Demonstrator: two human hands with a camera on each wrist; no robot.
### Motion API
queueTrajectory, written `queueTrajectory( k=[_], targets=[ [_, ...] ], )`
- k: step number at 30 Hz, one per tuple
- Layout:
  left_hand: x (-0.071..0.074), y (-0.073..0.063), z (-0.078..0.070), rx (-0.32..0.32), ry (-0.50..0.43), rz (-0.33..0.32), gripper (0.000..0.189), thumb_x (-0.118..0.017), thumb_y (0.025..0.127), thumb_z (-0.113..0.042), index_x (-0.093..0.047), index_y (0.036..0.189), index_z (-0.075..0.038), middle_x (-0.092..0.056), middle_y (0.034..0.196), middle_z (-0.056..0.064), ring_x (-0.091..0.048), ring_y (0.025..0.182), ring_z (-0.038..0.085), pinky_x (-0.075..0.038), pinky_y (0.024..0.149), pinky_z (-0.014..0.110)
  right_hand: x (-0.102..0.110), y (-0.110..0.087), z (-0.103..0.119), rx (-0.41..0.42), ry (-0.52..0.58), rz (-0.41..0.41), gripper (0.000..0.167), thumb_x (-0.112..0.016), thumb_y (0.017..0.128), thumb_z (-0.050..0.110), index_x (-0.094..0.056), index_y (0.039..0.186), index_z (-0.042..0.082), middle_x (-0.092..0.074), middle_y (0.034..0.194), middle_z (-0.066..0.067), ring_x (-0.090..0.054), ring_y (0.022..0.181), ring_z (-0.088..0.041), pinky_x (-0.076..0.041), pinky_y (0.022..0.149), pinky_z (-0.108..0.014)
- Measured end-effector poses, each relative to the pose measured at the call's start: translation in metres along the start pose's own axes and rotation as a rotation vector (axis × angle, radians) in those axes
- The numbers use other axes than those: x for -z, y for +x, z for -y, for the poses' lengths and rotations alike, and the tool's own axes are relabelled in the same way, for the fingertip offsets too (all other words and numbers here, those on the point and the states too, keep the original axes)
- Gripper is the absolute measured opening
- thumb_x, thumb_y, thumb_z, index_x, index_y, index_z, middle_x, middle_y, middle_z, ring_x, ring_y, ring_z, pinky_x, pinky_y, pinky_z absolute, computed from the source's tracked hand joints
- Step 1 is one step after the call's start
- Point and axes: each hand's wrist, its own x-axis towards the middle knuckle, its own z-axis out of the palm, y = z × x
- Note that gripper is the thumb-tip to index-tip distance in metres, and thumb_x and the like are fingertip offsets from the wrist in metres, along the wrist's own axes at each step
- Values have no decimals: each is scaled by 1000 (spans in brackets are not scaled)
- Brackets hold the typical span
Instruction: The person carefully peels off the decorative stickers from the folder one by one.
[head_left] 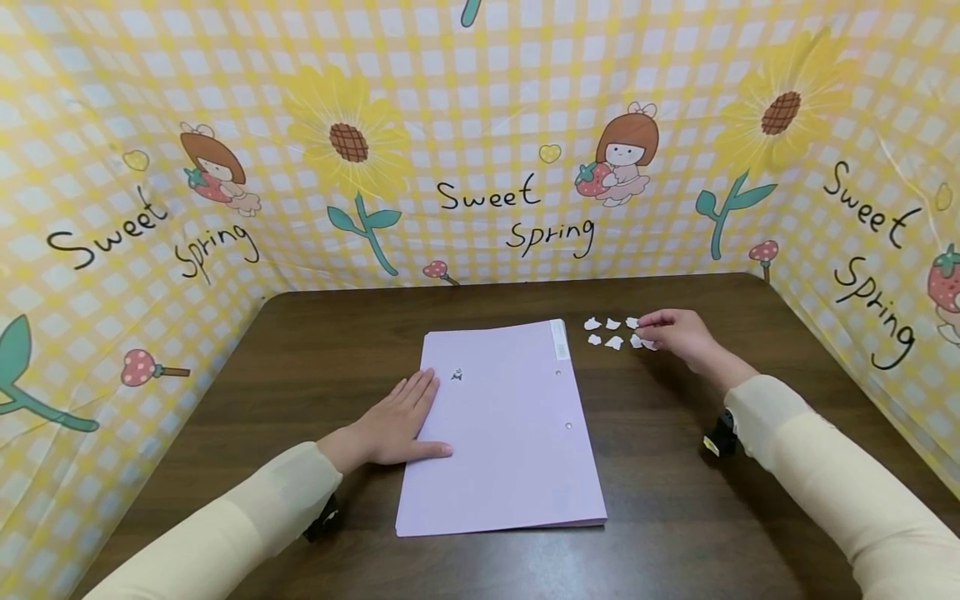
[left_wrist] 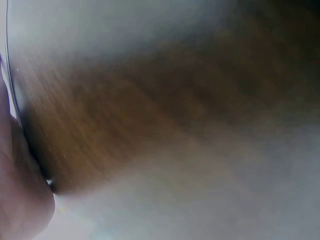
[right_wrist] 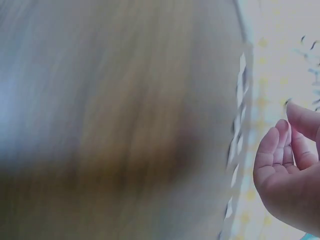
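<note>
A pale purple folder [head_left: 502, 433] lies on the table, with a white label and two small round studs near its right side. My left hand [head_left: 401, 421] rests flat on its left edge, fingers straight and thumb spread. Several small torn white paper scraps [head_left: 613, 323] lie in two rough rows to the right of the folder. Over the right end of these rows is my right hand [head_left: 678, 335], its fingers loosely bent. In the right wrist view this hand stands just above the level of the scraps [right_wrist: 234, 130]; no scrap plainly shows between its fingertips.
The brown wooden table [head_left: 330, 333] has a yellow checked cloth [head_left: 480, 108] behind it and at both sides. A small dark mark [head_left: 457, 375] is on the folder near the left fingertips. The left wrist view is mostly blurred wood.
</note>
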Motion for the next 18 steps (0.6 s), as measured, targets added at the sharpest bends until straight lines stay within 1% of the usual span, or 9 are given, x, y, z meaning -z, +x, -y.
queueTrajectory(
  k=[2,4,7,9,12,18],
  targets=[
    [0,0,0,2,1,1,112,-40,85,-79,-9,153,4,-4,160,21,-3,147,34,-10,116,48,-8,0,7,19,12,3,36,-67,92,10,-59,118,-13,-67,96,-5,-64,83,-15,-54,77,-28],
    [0,0,0,0,-2,-4,112,-40,84,-79,-10,153,5,-4,160,21,-4,147,34,-11,116,49,-17,0,14,34,23,17,36,-67,92,10,-59,119,-13,-67,100,-7,-64,88,-20,-54,79,-30],
    [-1,0,0,-4,-12,-7,113,-41,84,-79,-11,153,5,-5,160,22,-4,147,34,-11,115,50,-33,0,25,37,37,57,35,-69,91,10,-60,119,-11,-65,106,-12,-61,94,-28,-52,86,-38],
    [-1,1,1,-4,-15,-6,113,-41,84,-79,-11,153,5,-5,160,21,-4,147,34,-11,115,50,-44,0,33,40,48,93,35,-69,91,10,-60,119,-10,-63,108,-15,-60,99,-31,-51,89,-43],
    [-1,1,1,2,-9,-1,112,-40,84,-79,-10,153,4,-4,160,21,-3,147,33,-11,115,49,-60,2,44,44,49,128,34,-69,91,11,-61,118,-8,-61,108,-16,-59,100,-31,-49,92,-47],
    [2,1,-1,12,-8,16,113,-40,83,-80,-9,154,3,-3,160,20,-2,147,32,-10,116,48,-91,8,66,48,32,165,29,-70,91,12,-64,114,-4,-62,103,-13,-57,95,-28,-50,90,-44]
  ],
)
